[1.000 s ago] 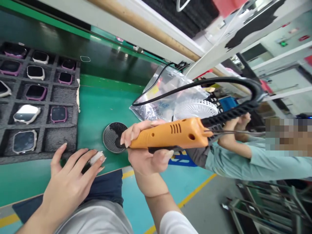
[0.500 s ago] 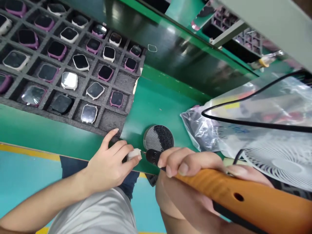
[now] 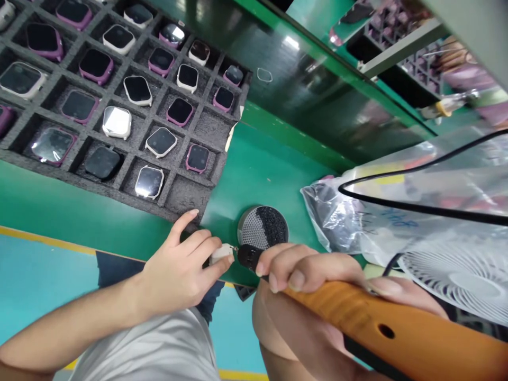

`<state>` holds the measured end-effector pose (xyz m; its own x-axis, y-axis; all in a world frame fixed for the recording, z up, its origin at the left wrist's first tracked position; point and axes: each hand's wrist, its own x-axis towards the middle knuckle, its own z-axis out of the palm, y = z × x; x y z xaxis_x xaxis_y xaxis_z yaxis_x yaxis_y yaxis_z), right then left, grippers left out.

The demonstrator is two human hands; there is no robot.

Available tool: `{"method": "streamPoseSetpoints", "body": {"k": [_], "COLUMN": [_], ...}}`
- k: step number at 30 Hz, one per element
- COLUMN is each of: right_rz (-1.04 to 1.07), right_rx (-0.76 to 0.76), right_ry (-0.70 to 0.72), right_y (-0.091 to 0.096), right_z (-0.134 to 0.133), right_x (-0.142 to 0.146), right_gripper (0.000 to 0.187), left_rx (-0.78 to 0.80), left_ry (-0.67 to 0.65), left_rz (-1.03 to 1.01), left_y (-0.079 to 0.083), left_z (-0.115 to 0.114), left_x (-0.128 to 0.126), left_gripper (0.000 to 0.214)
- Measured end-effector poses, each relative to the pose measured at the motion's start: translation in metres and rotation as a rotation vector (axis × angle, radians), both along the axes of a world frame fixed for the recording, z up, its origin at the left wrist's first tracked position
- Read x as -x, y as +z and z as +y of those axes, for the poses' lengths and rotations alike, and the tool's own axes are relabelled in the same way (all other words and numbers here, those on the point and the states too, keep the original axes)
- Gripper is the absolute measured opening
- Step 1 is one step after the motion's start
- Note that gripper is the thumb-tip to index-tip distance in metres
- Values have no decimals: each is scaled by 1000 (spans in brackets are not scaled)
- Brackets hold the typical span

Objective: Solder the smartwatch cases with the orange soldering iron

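Note:
My left hand (image 3: 186, 264) pinches a small pale watch case (image 3: 221, 254) between thumb and fingers at the bench's front edge; most of the case is hidden by the fingers. My right hand (image 3: 313, 272) is wrapped round an orange electric screwdriver (image 3: 349, 304) with a black nose. Its thin bit points left and meets the side of the watch case, though whether it sits in a screw is too small to tell. Just behind the tip stands a round dish with a perforated top (image 3: 252, 227), partly covered with tiny black pieces.
A dark foam tray (image 3: 190, 193) at the left holds several smartwatches in white, purple and black. Clear plastic bags (image 3: 337, 222), a black cable (image 3: 416, 205) and a white fan (image 3: 468, 280) occupy the right. Across the back rail, a co-worker's hand (image 3: 454, 55) shows.
The view has shifted slightly, so the tray and dish sit a little further right. The watch case has tilted a bit at the bit's tip. Both hands keep their hold.

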<state>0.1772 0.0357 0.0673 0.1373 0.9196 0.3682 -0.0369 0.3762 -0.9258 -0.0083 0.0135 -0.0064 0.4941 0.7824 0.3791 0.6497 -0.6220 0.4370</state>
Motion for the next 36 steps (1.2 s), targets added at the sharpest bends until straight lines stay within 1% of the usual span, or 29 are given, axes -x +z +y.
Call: {"method": "streamPoseSetpoints", "body": {"k": [3, 7, 8, 10, 11, 14, 16, 19, 21, 24, 28, 30, 32, 34, 36], "right_rz": [-21, 24, 28, 9, 6, 29, 36, 20, 24, 45, 100, 109, 99, 120, 157], "right_rx": [33, -46, -64, -34, -21, 7, 0, 24, 24, 23, 53, 30, -9, -64, -103], "right_ry": [-42, -71, -65, -32, -24, -40, -26, 19, 2, -22, 72, 32, -32, -86, -111], "right_y": [0, 0, 1, 1, 1, 0, -1, 0, 1, 0, 2, 5, 5, 1, -5], "right_z": [-1, 2, 3, 4, 3, 0, -2, -1, 0, 3, 7, 10, 15, 22, 29], "right_x": [3, 12, 14, 16, 16, 16, 15, 16, 17, 18, 10, 1, -8, -15, -20], "right_gripper": [44, 50, 47, 37, 35, 39, 40, 33, 32, 38, 48, 50, 46, 44, 44], "left_rx": [8, 11, 13, 18, 21, 22, 16, 10, 10, 1, -9, -3, 14, 32, 44], "left_ry": [-2, -4, -1, 1, 3, 9, 14, 13, 13, 12, 17, 14, -32, -100, -134], "left_rz": [-1, -12, -16, -19, -20, -27, -37, -39, -35, -33, -14, 9, 26, 27, 21], "left_y": [0, 1, 1, 1, 1, 1, 1, 1, 1, 0, -1, 0, 1, 3, 3], "left_z": [0, 1, 1, 1, 1, 0, 1, 1, 1, 0, -1, -1, -2, -2, -2], "left_x": [0, 0, 0, 0, -1, -1, -2, -1, -1, 0, 0, 0, 2, 5, 6], "left_gripper": [22, 20, 20, 19, 20, 20, 20, 19, 19, 20, 20, 23, 32, 42, 48]}}
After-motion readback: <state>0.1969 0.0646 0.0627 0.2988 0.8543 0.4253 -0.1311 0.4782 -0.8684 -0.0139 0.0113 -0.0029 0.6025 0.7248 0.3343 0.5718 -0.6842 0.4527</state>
